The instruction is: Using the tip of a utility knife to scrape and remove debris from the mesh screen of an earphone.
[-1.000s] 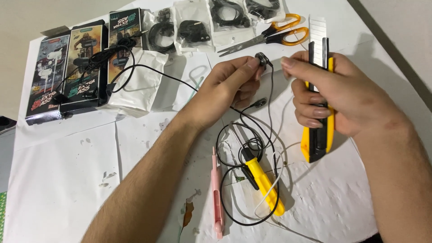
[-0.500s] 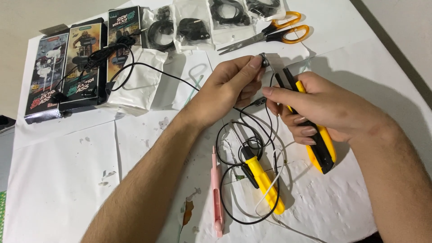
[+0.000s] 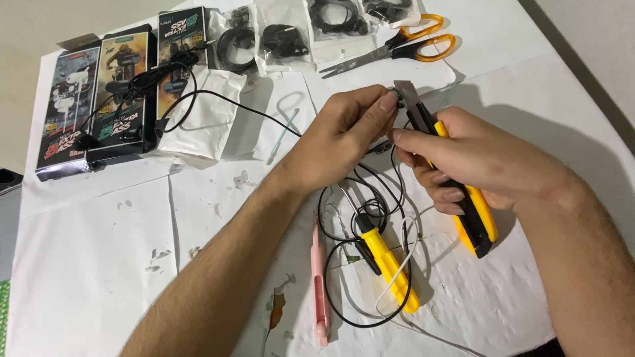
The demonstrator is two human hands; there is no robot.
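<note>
Over the table, left hand [image 3: 344,135] pinches earbud [image 3: 399,100], right [image 3: 476,158] grips knife [image 3: 456,185] (blade out).

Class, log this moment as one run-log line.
left hand: pinches earphone piece | right hand: holds utility knife, blade at piece | table: scissors

Orange-handled scissors [image 3: 397,46] lie at one o'clock on the white paper-covered desk [image 3: 86,264]. Three dark printed cardboard boxes [image 3: 106,99] stand at ten o'clock, clear plastic bags of black parts [image 3: 284,39] at twelve. A yellow-handled screwdriver [image 3: 387,261] and a pink pen-shaped tool [image 3: 320,284] lie at six o'clock.
</note>
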